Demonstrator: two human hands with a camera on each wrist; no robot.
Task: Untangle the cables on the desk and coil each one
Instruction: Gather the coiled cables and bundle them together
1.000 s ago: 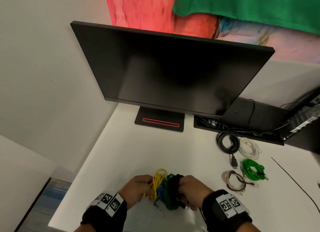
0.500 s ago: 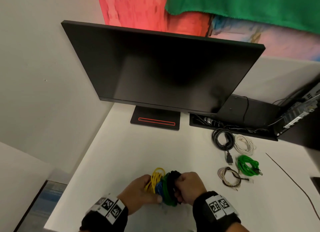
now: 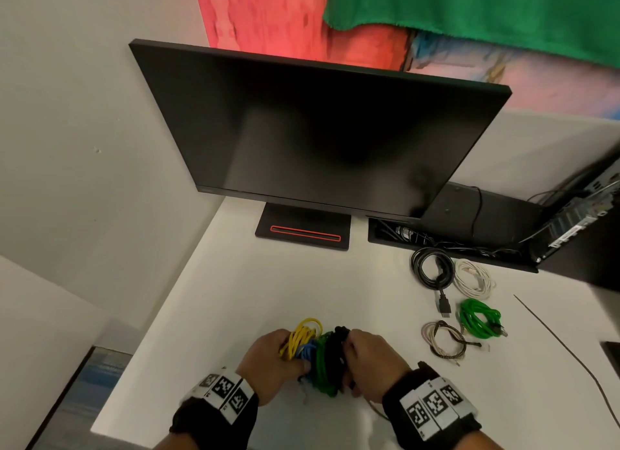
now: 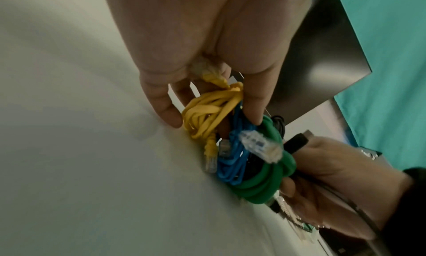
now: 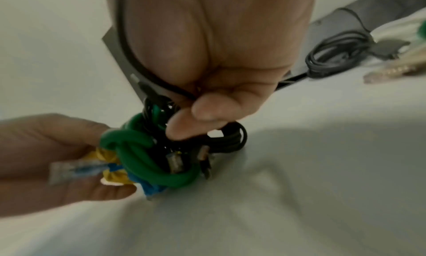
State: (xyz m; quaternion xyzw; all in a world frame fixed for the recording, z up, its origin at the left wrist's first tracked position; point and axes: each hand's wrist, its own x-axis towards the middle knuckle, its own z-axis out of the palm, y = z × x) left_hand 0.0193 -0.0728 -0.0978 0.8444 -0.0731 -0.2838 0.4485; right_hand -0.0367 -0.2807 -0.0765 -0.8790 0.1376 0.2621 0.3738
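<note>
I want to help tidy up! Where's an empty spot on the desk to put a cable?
Bare desk lies between the monitor stand and the hands. It is crowded on the right, around the black coil, white coil and bright green coil.

Soft even room light overhead; the monitor (image 3: 318, 130) bows at the wide-angle edges, blur smears toward three o'clock, both wrist views dim and soft

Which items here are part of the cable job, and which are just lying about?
Job:
tangled bundle of yellow, blue, green and black cables, held by left hand and right hand
four coiled cables: black coil, white, bright green, braided

Lying about:
monitor
cable tray
</note>
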